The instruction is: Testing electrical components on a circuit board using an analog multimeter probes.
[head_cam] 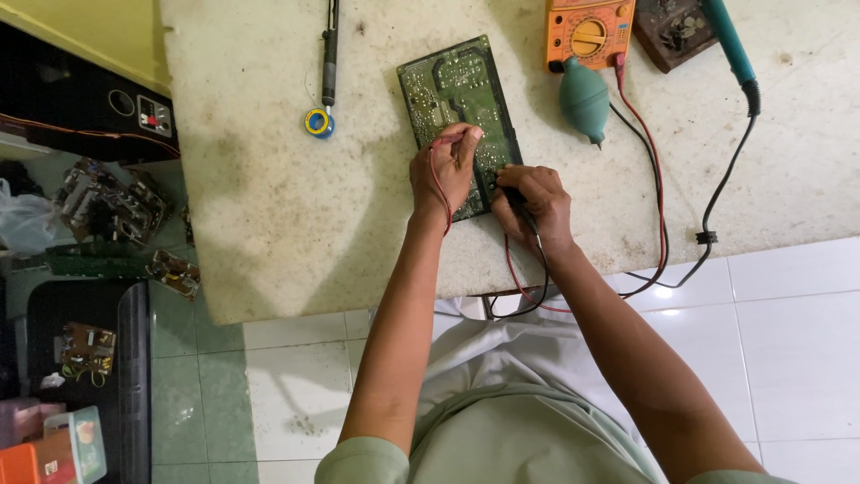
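Pinching a red probe (436, 170) at its tip, your left hand (445, 168) rests on the green board (459, 99), fingers curled tight around the lead and pressed to the solder side near the board's middle. Your right hand (530, 199) sits just at 4 o'clock from it, touching the board's lower right edge, fingers closed on a black probe (512, 192); the tip is hidden under your knuckles, so where exactly it lands is hard to tell.

The board lies tilted on the worn white table (287, 206), its long axis running from 11 o'clock to 5 o'clock. Red and black leads (658, 206) loop off the table edge at 6 o'clock from your right hand and climb back to the orange meter (589, 32) at 1 o'clock from the board. Just below the meter lies a teal blower bulb (584, 99), near the board's right edge. At 2 o'clock, well apart, a teal-handled iron (730, 45) rests by a dark brown stand (672, 29), its black cord trailing down across the table. At 9 o'clock from the board, a solder spool (317, 122) lies touching the end of a dark slim tool (330, 54).
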